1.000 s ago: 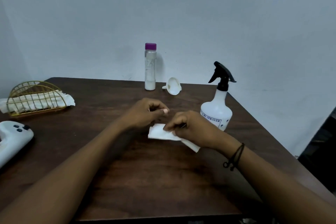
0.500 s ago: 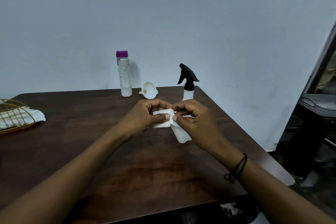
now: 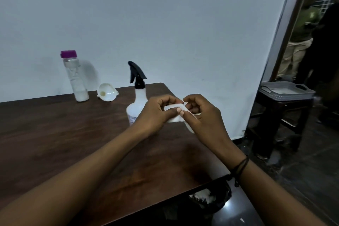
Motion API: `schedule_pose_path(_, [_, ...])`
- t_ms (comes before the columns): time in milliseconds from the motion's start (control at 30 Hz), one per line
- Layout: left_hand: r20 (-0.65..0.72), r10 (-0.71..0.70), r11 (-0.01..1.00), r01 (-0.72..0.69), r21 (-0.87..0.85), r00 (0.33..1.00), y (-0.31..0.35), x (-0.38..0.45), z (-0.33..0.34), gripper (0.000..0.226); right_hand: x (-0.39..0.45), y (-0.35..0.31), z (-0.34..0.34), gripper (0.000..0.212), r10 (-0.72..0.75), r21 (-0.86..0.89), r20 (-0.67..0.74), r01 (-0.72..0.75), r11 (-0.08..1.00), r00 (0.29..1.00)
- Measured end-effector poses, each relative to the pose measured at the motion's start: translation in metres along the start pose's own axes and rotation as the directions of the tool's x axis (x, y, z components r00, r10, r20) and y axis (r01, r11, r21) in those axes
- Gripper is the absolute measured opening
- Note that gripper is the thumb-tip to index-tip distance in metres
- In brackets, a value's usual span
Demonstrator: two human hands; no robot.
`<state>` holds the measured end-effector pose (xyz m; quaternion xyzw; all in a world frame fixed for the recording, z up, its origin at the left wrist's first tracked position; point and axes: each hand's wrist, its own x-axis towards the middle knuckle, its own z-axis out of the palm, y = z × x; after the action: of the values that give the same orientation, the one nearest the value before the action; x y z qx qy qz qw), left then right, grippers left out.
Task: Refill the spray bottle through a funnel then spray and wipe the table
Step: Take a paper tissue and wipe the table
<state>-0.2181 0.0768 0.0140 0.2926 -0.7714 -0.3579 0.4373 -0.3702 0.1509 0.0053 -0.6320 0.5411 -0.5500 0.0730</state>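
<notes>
Tissue (image 3: 174,113) pinched between both hands (above table (image 3: 73,134), beside spray bottle (image 3: 135,106))

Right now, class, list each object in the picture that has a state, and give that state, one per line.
Spray bottle: upright, black trigger head on.
Clear bottle: upright, purple cap on.
Funnel: lying on its side on the table.
Tissue: folded, off the table, pinched between left hand and right hand.

White spray bottle (image 3: 135,105), black trigger, upright on table (image 3: 55,134); funnel (image 3: 107,94) on its side.
</notes>
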Motion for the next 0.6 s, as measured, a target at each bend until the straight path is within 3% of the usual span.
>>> schedule_pose_path(200, [0.039, 0.051, 0.999, -0.052, 0.012, 0.998, 0.004, 0.03, 0.059, 0.014, 0.003, 0.041, -0.038, 0.014, 0.116, -0.033, -0.146, -0.122, 0.992, 0.983])
schedule_pose_path(367, [0.121, 0.073, 0.995, -0.081, 0.066, 0.99, -0.007, 0.053, 0.105, 0.014, 0.002, 0.08, -0.064, 0.013, 0.187, -0.049, -0.169, -0.198, 0.979, 0.968])
schedule_pose_path(600, [0.296, 0.045, 0.938, -0.142, 0.315, 0.954, -0.038, 0.093, 0.158, 0.014, 0.0, 0.148, -0.081, 0.012, 0.284, -0.018, -0.197, -0.293, 0.956, 0.938])
